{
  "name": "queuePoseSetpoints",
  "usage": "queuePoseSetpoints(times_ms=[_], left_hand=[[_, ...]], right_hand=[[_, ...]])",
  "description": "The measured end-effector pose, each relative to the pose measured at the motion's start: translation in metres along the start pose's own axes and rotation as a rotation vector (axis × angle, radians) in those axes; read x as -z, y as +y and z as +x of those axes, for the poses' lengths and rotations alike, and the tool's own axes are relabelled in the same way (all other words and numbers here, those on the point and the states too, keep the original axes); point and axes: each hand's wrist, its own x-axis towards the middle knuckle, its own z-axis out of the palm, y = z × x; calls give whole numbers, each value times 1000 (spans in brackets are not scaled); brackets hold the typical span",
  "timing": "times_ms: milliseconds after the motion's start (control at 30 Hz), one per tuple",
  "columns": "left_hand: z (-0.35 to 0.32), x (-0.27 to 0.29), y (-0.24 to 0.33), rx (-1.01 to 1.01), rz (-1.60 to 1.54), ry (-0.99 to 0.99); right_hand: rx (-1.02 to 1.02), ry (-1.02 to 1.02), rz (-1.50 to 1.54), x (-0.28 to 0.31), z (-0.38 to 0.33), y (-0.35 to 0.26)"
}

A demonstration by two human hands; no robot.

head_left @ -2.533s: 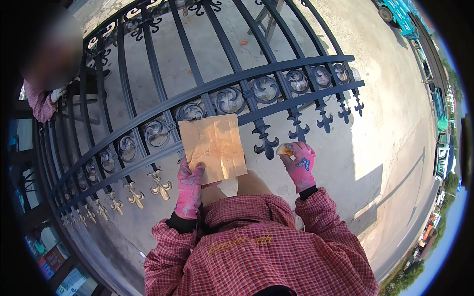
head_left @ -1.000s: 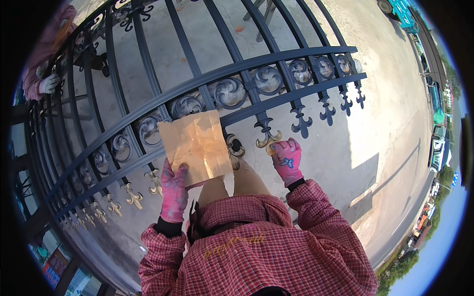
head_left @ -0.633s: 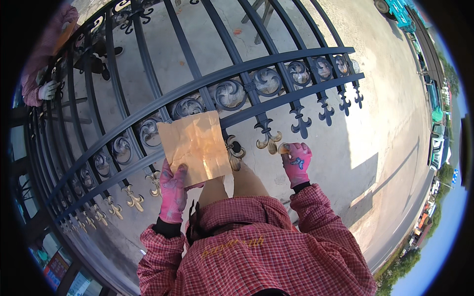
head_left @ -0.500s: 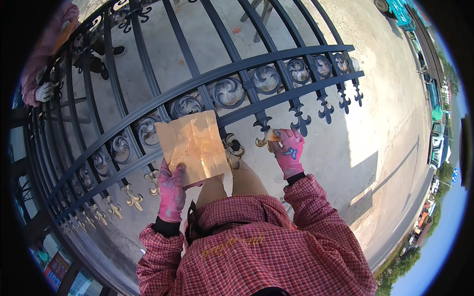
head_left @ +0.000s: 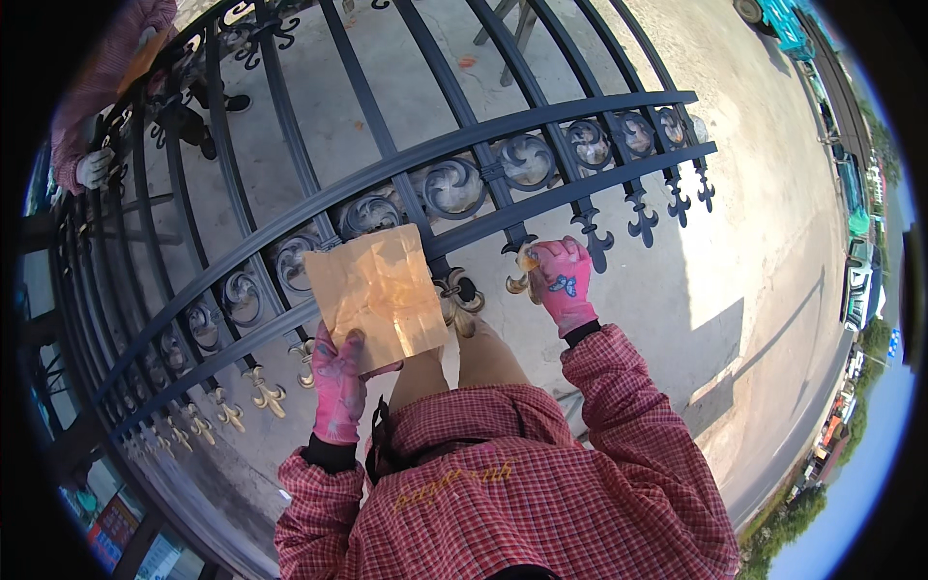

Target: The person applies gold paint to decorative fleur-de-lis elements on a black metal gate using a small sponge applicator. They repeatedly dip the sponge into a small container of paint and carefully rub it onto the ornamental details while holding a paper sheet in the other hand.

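Note:
My left hand (head_left: pixel 338 387), in a pink glove, grips the lower left corner of a creased brown cardboard sheet (head_left: pixel 372 280) with a shiny gold-coloured smear across its middle. In its own pink glove, my right hand (head_left: pixel 563 280) is closed on a small tan pad (head_left: pixel 528 257), partly covered by the fingers. The pad touches a fleur-de-lis finial (head_left: pixel 518 284) at the edge of a dark metal gate panel (head_left: pixel 396 159). That finial is part gold, part dark. A gold-tinted finial (head_left: pixel 462 293) stands between the sheet and my right hand.
More gold finials (head_left: pixel 268 391) run along the edge to the left; dark finials (head_left: pixel 642 222) continue to the right. Across the panel at upper left, another person's gloved hand (head_left: pixel 95 168) rests near the bars. A road with parked vehicles (head_left: pixel 856 290) lies at far right.
My right hand has turned and risen slightly, moving the pad up along the finial. The left hand and the cardboard stay nearly in place. The other person's hand has shifted slightly.

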Motion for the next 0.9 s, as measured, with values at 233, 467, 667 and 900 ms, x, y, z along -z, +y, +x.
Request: queuePoseSetpoints(times_ms=[233,467,667,900], left_hand=[[6,1,-1,8,55,-8],[10,1,0,-17,27,-70],[12,1,4,0,16,-50],[10,1,6,8,6,-33]], right_hand=[[-137,30,54,-1,3,8],[-159,-21,-37,-3,9,5],[-329,-7,93,-1,5,18],[-16,73,67,-4,5,-44]])
